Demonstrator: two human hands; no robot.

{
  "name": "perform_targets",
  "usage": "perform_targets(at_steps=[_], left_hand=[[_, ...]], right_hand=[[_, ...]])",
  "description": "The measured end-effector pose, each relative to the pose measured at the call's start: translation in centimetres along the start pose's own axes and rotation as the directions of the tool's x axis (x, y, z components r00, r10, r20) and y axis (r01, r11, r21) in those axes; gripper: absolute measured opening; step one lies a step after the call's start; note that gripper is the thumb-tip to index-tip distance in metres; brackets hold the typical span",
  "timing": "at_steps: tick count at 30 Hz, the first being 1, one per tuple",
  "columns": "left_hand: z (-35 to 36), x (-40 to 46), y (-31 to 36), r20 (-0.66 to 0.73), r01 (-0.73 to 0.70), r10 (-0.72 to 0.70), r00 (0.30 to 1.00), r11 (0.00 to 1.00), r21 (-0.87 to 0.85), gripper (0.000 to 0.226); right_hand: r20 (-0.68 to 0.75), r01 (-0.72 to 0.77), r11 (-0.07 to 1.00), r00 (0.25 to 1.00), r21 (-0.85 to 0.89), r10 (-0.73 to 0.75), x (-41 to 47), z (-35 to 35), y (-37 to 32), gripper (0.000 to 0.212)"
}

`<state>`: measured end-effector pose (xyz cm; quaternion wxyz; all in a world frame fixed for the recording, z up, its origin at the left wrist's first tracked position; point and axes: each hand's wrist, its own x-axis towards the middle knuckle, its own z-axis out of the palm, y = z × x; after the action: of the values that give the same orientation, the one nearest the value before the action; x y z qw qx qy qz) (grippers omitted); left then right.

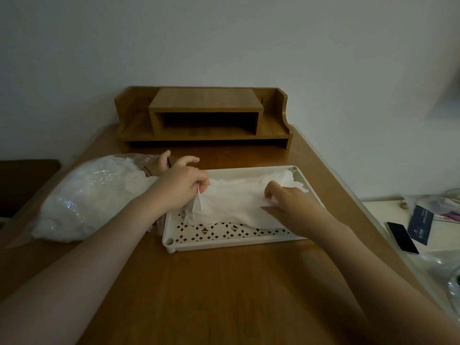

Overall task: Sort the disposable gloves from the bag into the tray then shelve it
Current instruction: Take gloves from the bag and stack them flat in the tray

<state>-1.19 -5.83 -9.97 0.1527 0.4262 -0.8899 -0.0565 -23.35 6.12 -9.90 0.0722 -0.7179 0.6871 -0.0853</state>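
Both hands lay thin translucent plastic gloves [236,197] flat in the white perforated plastic tray [224,241].

The left hand [183,181] pinches the pile's left end between curled fingers, and the right hand [286,199], fingers bent, presses and nips its right side, probably to keep the slippery sheets stacked. The crinkled clear plastic bag [84,197] lies just left on the wooden surface [211,282]; the wooden desk shelf [204,118] waits behind, against the wall.

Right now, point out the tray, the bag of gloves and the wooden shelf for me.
tray [231,241], head view, on its near rim.
bag of gloves [82,200], head view, on the crinkled middle of its side.
wooden shelf [206,99], head view, on the top of its raised centre box.
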Motion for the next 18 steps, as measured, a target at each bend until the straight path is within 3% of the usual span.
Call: perform_targets(at_steps=[2,5,7,9,11,13,15,18], left_hand=[[0.1,-0.8,-0.1,0.009,0.006,-0.006,1.0,0.998,0.058,0.036],[0.4,-1.6,0.2,0.089,-0.024,0.005,0.996,0.977,0.213,0.03],[0.4,-1.8,0.7,0.134,0.016,-0.054,0.989,0.963,0.267,0.026],[0.1,-2.0,1.3,0.136,0.097,-0.134,0.982,0.964,0.247,0.024],[-0.6,-2.4,2.2,0.037,0.117,-0.128,0.991,0.969,0.218,0.02],[-1.0,-2.8,3.4,-0.136,0.059,-0.04,0.99,0.988,0.143,0.012],[-0.8,-2.7,5.0,-0.166,-0.041,0.046,0.985,0.999,0.031,0.017],[1.2,-1.9,6.9,0.116,-0.049,0.059,0.992,0.995,-0.087,0.042]], right_hand=[[0.071,-0.061,0.995,0.996,0.079,0.055,-0.7,0.6,-0.4,0.04],[0.036,-0.119,0.98,0.993,0.161,0.115,-1.0,1.2,-0.8,0.075],[0.009,-0.219,0.953,0.975,0.211,0.222,-0.6,1.5,-0.9,0.07],[-0.087,-0.311,0.943,0.943,0.122,0.322,-0.3,1.7,-1.0,0.063],[-0.251,-0.379,0.924,0.901,-0.057,0.354,0.0,1.5,-1.4,0.049],[-0.357,-0.31,0.944,0.899,-0.11,0.254,0.2,1.3,-2.2,0.038],[-0.316,-0.137,0.989,0.942,-0.055,0.113,1.1,1.6,-3.0,0.04],[-0.005,-0.033,0.988,0.999,-0.149,0.032,2.9,3.2,-3.7,0.067]])
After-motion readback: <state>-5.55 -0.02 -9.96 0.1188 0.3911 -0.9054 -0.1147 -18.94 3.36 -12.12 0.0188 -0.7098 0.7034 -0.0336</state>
